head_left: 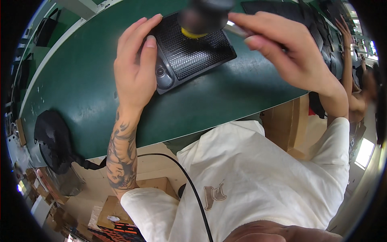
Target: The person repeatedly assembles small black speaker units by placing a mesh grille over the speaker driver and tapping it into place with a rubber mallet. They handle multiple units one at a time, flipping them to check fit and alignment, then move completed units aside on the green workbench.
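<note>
So from my remote seat, the dark textured case [189, 50] lay flat on the green surface [80, 72], right up at the top of the head view, with a round lens-like piece at its near-left corner. My left hand [135, 68] was spread flat over that left end, fingers stretched along the edge and the thumb resting on top, pinning it down rather than gripping it. My right hand [290, 50] hovered just right of the case, fingers curled around a thin rod-like handle; it seemed to belong to the blurry dark tool [205, 16] with the yellow tip that sat right over the middle of the case, though I couldn't tell if it was touching.

Handling-wise, my guess was that the case was light and fairly stiff, a molded shell with a grippy honeycomb face, so not slippery. I figured the long edges were the safest place to take it, keeping off that lens bit, which looked like the part most likely to scratch.
</note>
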`<state>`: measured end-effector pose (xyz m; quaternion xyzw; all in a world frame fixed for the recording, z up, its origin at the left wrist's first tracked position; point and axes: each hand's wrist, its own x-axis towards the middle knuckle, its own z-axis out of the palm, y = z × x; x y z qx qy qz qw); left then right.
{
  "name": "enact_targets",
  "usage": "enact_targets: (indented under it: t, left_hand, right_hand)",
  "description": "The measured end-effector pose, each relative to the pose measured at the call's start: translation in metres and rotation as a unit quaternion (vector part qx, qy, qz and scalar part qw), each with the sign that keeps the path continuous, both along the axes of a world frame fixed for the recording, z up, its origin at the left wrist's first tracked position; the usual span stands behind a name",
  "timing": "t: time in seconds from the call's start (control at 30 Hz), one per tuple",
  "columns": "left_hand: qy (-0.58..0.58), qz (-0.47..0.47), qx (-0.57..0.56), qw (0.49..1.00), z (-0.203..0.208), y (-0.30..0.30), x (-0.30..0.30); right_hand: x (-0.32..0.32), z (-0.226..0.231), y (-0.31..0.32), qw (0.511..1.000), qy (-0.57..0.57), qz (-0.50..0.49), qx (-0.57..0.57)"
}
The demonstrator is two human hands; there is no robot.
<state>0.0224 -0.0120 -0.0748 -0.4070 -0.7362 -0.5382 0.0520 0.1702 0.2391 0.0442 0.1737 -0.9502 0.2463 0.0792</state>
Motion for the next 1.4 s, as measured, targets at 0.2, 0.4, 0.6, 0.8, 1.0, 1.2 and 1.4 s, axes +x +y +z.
enact_targets:
  t: [0.2, 0.4, 0.6, 0.8, 1.0, 1.2, 1.4]
  left_hand:
    - [-0.006, -0.004, -0.014, 1.0, 0.004, 0.004, 0.0]
    - [-0.052, -0.002, -0.012, 0.999, 0.009, 0.004, 0.005]
    - [0.063, 0.01, -0.055, 0.996, 0.052, -0.001, 0.006]
    - [0.25, -0.092, -0.455, 0.85, 0.078, 0.048, 0.025]
    - [0.04, -0.171, -0.302, 0.937, 0.077, 0.031, -0.009]
    - [-0.471, -0.163, 0.143, 0.855, 0.026, -0.041, -0.022]
    - [-0.419, -0.133, 0.133, 0.888, 0.035, -0.083, -0.01]
  right_hand:
    - [0.023, -0.002, 0.026, 0.996, -0.022, -0.063, -0.054]
    - [0.048, -0.041, 0.04, 0.986, -0.007, -0.107, -0.131]
    - [0.087, -0.102, 0.062, 0.971, 0.071, -0.218, -0.072]
    - [0.097, -0.111, 0.053, 0.989, 0.026, -0.143, 0.014]
    - [0.139, -0.08, 0.054, 0.956, 0.082, 0.07, -0.274]
    - [0.143, -0.128, 0.038, 0.962, 0.071, -0.011, -0.264]
    - [0.14, -0.128, 0.035, 0.957, 0.029, -0.044, -0.284]
